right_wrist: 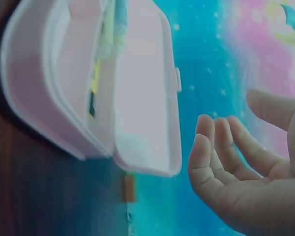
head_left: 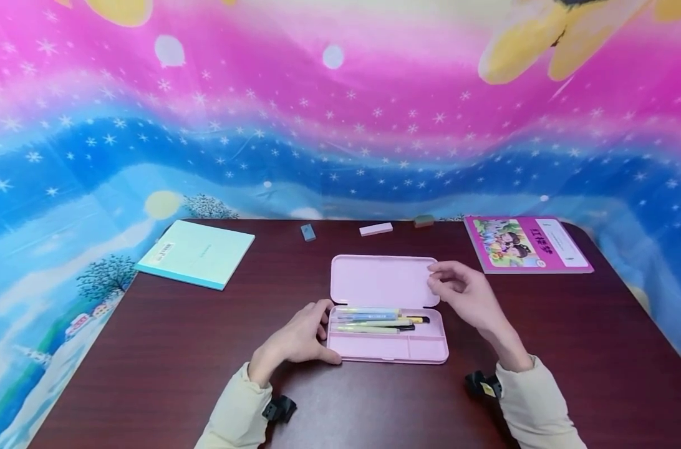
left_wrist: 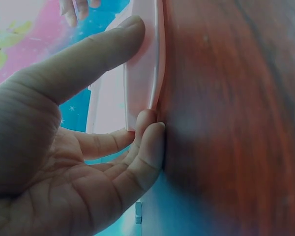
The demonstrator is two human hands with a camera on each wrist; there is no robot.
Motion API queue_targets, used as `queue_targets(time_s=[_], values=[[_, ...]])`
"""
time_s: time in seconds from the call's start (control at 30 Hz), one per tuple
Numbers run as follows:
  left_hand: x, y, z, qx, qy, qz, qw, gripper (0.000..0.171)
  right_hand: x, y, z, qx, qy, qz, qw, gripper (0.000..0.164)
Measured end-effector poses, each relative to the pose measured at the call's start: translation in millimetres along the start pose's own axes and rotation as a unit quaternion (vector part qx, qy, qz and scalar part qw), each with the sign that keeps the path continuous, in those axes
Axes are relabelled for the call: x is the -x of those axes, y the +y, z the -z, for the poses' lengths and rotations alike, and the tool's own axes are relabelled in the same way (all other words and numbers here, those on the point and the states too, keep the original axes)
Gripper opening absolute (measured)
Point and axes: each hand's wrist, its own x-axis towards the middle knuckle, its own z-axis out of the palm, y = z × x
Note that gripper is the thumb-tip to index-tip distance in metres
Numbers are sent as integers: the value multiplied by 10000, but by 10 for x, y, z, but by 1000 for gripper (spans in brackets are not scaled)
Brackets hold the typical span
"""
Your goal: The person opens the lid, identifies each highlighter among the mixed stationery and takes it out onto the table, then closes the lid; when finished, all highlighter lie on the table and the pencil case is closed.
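A pink pencil case [head_left: 374, 357] lies on the table with its lid [head_left: 382, 280] raised at the back. Several pens [head_left: 374, 319] sit in its rear compartment; the front compartments hold nothing. My left hand [head_left: 298, 333] grips the case's left end, with the thumb along the front wall and the fingers at the side, as the left wrist view shows from close by. Beside the lid's right edge is my right hand [head_left: 466, 293], its fingers loosely bent. In the right wrist view this hand [right_wrist: 241, 167] holds nothing and a gap separates it from the lid.
Along the table's back edge lie a blue-grey eraser [head_left: 308, 232], a pale pink eraser [head_left: 376, 229] and a dark green block [head_left: 423, 221]. A light green notebook [head_left: 197, 252] lies at the back left, a pink picture-covered book [head_left: 528, 245] at the back right. A printed cloth [head_left: 318, 125] hangs behind.
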Motion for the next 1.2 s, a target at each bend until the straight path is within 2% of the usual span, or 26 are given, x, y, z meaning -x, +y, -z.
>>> queue_targets(time_s=[0.13, 0.27, 0.5, 0.6, 0.8, 1.2], values=[[-5, 2, 1, -35, 39, -107, 9999, 80, 21, -3, -135, 326, -325, 194, 9988, 24], [-10, 5, -13, -74, 13, -219, 9997, 79, 57, -1, -225, 835, -766, 321, 9930, 22], [-15, 6, -6, -88, 53, -195, 9998, 80, 84, 15, -289, 1618, -1581, 576, 9724, 12], [-3, 2, 8, -101, 83, -161, 9998, 81, 80, 18, -312, 1862, -1770, 492, 9652, 11], [19, 11, 17, -117, 80, -168, 9998, 79, 87, 45, -346, 2170, -1881, 197, 9577, 17], [6, 25, 15, -111, 78, -194, 9997, 79, 80, 43, -323, 2052, -1863, 249, 9605, 11]])
